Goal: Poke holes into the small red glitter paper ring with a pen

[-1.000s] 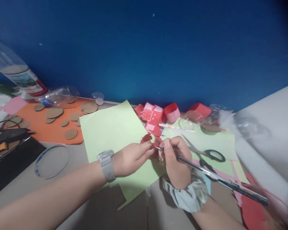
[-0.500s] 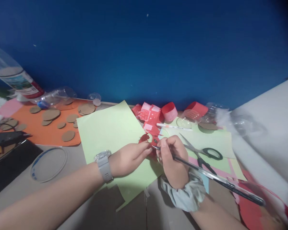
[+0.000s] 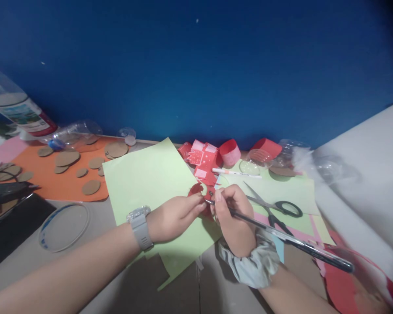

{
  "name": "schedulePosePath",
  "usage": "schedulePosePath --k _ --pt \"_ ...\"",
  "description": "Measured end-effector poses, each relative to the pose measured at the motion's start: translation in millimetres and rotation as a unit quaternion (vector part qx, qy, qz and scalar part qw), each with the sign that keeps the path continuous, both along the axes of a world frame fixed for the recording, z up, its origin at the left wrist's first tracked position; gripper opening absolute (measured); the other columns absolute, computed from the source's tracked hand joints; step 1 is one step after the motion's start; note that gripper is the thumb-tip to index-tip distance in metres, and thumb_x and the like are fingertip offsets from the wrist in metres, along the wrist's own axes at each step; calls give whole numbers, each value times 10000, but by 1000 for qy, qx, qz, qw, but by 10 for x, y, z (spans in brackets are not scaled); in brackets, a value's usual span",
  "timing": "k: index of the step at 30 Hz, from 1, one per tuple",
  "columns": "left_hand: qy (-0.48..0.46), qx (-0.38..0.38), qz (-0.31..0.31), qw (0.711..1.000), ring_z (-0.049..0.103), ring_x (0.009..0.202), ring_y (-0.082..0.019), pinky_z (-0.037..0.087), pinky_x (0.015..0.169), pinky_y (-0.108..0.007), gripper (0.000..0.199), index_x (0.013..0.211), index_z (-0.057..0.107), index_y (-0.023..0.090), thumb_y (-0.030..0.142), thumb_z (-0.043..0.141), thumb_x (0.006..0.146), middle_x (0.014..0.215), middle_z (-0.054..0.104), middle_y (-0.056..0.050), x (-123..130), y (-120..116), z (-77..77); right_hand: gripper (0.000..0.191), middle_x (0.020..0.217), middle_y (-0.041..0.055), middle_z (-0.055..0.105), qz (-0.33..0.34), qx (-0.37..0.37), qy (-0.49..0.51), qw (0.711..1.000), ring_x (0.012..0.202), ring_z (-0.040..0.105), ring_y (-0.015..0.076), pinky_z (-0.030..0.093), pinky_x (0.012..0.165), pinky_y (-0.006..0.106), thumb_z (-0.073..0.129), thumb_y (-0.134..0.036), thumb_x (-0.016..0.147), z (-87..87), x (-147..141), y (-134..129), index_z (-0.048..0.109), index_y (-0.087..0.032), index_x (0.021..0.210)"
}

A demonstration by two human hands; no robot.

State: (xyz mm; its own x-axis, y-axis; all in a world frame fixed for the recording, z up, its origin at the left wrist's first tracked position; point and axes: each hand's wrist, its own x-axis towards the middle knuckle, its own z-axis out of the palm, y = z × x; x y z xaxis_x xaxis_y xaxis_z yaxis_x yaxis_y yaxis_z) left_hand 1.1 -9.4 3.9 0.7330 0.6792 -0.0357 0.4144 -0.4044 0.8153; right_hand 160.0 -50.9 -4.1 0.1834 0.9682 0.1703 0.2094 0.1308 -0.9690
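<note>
My right hand (image 3: 234, 218) pinches a long black-and-clear pen (image 3: 301, 245) near its tip. The tip meets a small red paper piece (image 3: 210, 192) that carries a dark drawn eye and a pale green curved bit. With its fingers together, my left hand (image 3: 177, 216) presses on the left edge of that red piece; the fingertips partly cover it. Under both hands lies a light green paper sheet (image 3: 144, 174). Just beyond the red piece stand a red and pink paper figure (image 3: 205, 157) and a red paper ring (image 3: 229, 152).
Black-handled scissors (image 3: 290, 208) and a white marker (image 3: 236, 173) lie right on more papers. Cardboard discs (image 3: 67, 158) cover an orange sheet (image 3: 59, 185) at left, beside plastic bottles (image 3: 75, 133) and a clear ring (image 3: 63, 227). A blue wall (image 3: 196, 74) closes the back.
The pen's back end has dipped slightly left and its tip has shifted a little on the red piece. The whole view has slid slightly; both hands keep their hold.
</note>
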Motion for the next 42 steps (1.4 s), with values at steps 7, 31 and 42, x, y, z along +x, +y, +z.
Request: schedulePosePath --k 7,31,42 --pt "-5 2 -4 1000 463 652 -130 346 620 -267 320 801 401 191 386 230 989 729 475 14 2 -2 -1 254 630 -58 424 -5 -6 -21 1000 526 421 80 356 506 231 513 -330 897 -7 11 4 390 -215 708" --pt "6 7 -11 1000 455 641 -133 346 623 -269 327 795 389 193 395 218 986 719 465 11 -5 6 8 221 614 -56 446 -18 -18 -22 999 509 442 91 356 467 224 535 -336 875 -34 22 -5 422 -218 725" --pt "1 12 -9 1000 467 646 -131 356 625 -265 325 794 407 190 380 229 987 727 478 7 -8 -7 16 220 603 -57 444 -10 -20 -19 1000 497 428 89 352 468 226 519 -326 883 3 13 2 413 -217 724"
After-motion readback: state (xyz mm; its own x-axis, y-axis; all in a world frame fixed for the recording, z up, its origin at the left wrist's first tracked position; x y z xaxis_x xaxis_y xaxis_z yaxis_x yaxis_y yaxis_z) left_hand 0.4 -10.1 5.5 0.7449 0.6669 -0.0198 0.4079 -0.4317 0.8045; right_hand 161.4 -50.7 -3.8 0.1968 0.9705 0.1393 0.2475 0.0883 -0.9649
